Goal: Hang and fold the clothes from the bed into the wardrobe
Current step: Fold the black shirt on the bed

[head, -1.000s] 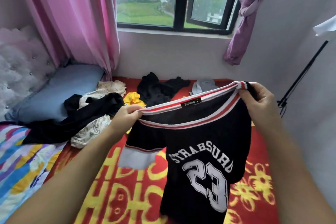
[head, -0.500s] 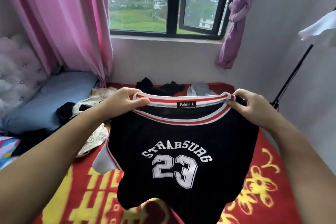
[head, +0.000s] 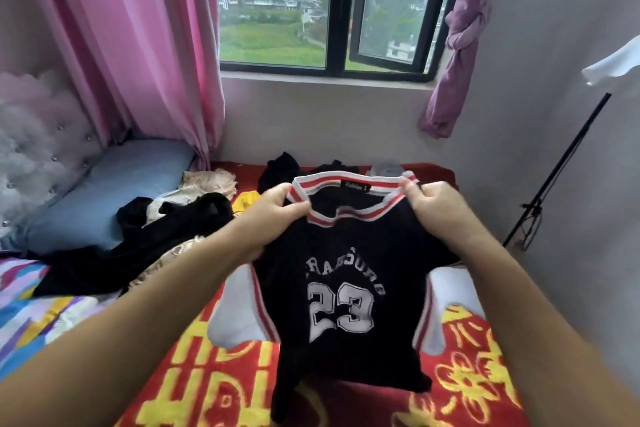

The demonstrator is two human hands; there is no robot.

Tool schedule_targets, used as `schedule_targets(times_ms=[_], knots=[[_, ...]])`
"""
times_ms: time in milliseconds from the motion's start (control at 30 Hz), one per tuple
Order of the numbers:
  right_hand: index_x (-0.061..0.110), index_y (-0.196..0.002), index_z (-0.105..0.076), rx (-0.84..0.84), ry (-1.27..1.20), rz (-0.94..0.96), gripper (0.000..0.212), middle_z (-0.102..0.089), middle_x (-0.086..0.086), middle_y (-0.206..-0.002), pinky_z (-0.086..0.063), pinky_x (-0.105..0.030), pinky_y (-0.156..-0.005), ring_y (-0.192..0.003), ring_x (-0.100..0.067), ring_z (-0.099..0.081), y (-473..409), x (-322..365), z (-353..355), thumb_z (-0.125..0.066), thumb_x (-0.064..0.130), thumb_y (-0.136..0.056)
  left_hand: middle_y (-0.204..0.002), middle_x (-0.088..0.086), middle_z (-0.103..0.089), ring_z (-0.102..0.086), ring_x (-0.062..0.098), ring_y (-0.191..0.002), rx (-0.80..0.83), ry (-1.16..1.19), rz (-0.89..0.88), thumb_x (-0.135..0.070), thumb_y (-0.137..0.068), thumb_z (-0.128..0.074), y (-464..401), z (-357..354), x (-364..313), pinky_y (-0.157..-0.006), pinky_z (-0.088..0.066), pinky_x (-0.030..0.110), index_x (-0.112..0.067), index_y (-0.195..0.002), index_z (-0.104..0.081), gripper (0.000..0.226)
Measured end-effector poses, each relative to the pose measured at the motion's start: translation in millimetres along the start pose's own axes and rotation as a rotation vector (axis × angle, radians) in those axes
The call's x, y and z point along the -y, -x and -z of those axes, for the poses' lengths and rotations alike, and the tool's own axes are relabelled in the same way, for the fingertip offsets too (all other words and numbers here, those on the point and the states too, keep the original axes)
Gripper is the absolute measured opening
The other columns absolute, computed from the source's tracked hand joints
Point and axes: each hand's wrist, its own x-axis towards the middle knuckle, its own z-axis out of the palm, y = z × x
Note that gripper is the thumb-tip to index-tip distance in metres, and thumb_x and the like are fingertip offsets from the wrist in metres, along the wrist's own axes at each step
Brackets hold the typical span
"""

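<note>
Black jersey (head: pixel 341 291) with a white 23 hangs from your grip above the red bedspread (head: pixel 214 378): your left hand (head: pixel 273 215) and right hand (head: pixel 436 208) each pinch its red-and-white collar at the shoulders. It hangs lengthwise, collar up, hem down, printed side facing you. Other clothes (head: pixel 166 232) lie piled on the bed behind it.

Black "23" jersey (head: pixel 341 291), red-white striped collar; held up by shoulders above bed (head: pixel 460 388)

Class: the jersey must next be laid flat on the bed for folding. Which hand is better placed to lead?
Neither clearly: left hand and right hand both pinch the jersey collar, level.
</note>
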Motion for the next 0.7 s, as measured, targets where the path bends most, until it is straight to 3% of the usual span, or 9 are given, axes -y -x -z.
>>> schedule_targets(times_ms=[133, 200, 233, 300, 400, 500, 600, 667, 700], knots=[[0.019, -0.061, -0.052, 0.141, -0.166, 0.196, 0.044, -0.055, 0.001, -0.063, -0.039, -0.033, -0.065, -0.068, -0.019, -0.052, 25, 34, -41, -0.043, 0.033, -0.101, -0.077, 0.006, -0.056, -0.055, 0.01, -0.058, 0.071, 0.249, 0.107, -0.008, -0.098, -0.048, 6, -46, -16, -0.052, -0.046, 0.024, -0.008, -0.1, -0.056, 0.008], [0.025, -0.072, -0.058, 0.159, -0.221, 0.243, 0.037, -0.061, 0.006, -0.071, -0.042, -0.017, -0.068, -0.071, -0.011, -0.057, 35, 40, -51, -0.039, 0.034, -0.102, -0.068, 0.006, -0.051, -0.05, 0.007, -0.044, 0.071, 0.32, 0.122, -0.006, -0.099, -0.043, 9, -55, -24, -0.041, -0.047, 0.022, -0.009, -0.09, -0.053, 0.014], [0.028, -0.08, -0.06, 0.173, -0.243, 0.261, 0.032, -0.064, 0.007, -0.078, -0.041, -0.01, -0.07, -0.077, -0.008, -0.059, 38, 41, -52, -0.038, 0.035, -0.102, -0.067, 0.007, -0.053, -0.052, 0.007, -0.042, 0.065, 0.367, 0.125, -0.004, -0.1, -0.041, 10, -55, -27, -0.042, -0.049, 0.021, -0.008, -0.088, -0.053, 0.018], [0.028, -0.114, -0.062, 0.253, -0.259, 0.288, 0.027, -0.068, 0.007, -0.105, -0.043, -0.012, -0.085, -0.1, -0.006, -0.061, 42, 38, -51, -0.043, 0.039, -0.1, -0.067, 0.006, -0.062, -0.061, 0.01, -0.05, 0.064, 0.464, 0.116, -0.001, -0.099, -0.039, 12, -53, -33, -0.048, -0.055, 0.023, -0.007, -0.086, -0.056, 0.022], [0.025, -0.142, -0.041, 0.33, -0.198, 0.351, 0.053, -0.062, 0.005, -0.123, -0.043, -0.025, -0.098, -0.114, -0.007, -0.056, 44, 32, -47, -0.059, 0.03, -0.093, -0.07, 0.007, -0.066, -0.066, 0.014, -0.061, 0.081, 0.519, 0.084, 0.003, -0.096, -0.039, 16, -44, -34, -0.057, -0.057, 0.023, -0.006, -0.091, -0.057, 0.021], [0.014, -0.128, -0.055, 0.267, -0.342, 0.365, 0.034, -0.066, -0.002, -0.113, -0.047, -0.034, -0.097, -0.108, -0.012, -0.061, 39, 28, -42, -0.05, 0.004, -0.096, -0.093, -0.007, -0.065, -0.064, 0.009, -0.09, -0.094, 0.064, -0.296, 0.004, -0.091, -0.049, 16, -34, -21, -0.081, -0.052, 0.021, -0.011, -0.104, -0.058, 0.022], [0.013, -0.116, -0.062, 0.318, -0.49, 0.279, 0.035, -0.068, -0.011, -0.108, -0.048, -0.037, -0.092, -0.099, -0.017, -0.062, 36, 31, -26, -0.041, -0.006, -0.096, -0.125, -0.005, -0.051, -0.046, 0.015, -0.119, -0.365, -0.703, -0.751, -0.034, -0.083, -0.061, 9, -12, -11, -0.107, -0.034, 0.032, -0.01, -0.133, -0.045, 0.057], [0.02, -0.113, -0.064, 0.404, -0.504, 0.281, 0.039, -0.069, -0.014, -0.108, -0.048, -0.041, -0.092, -0.095, -0.019, -0.062, 36, 36, -17, -0.041, -0.007, -0.096, -0.135, 0.002, -0.047, -0.038, 0.019, -0.128, -0.306, -0.913, -0.728, -0.057, -0.075, -0.058, -1, 0, -14, -0.112, -0.023, 0.039, -0.014, -0.138, -0.042, 0.078], [0.022, -0.112, -0.065, 0.436, -0.497, 0.303, 0.04, -0.069, -0.014, -0.11, -0.048, -0.044, -0.093, -0.096, -0.021, -0.063, 35, 38, -15, -0.042, -0.006, -0.096, -0.13, 0.002, -0.052, -0.042, 0.018, -0.126, -0.214, -0.903, -0.662, -0.06, -0.073, -0.059, -5, 4, -18, -0.111, -0.023, 0.033, -0.015, -0.133, -0.049, 0.076]])
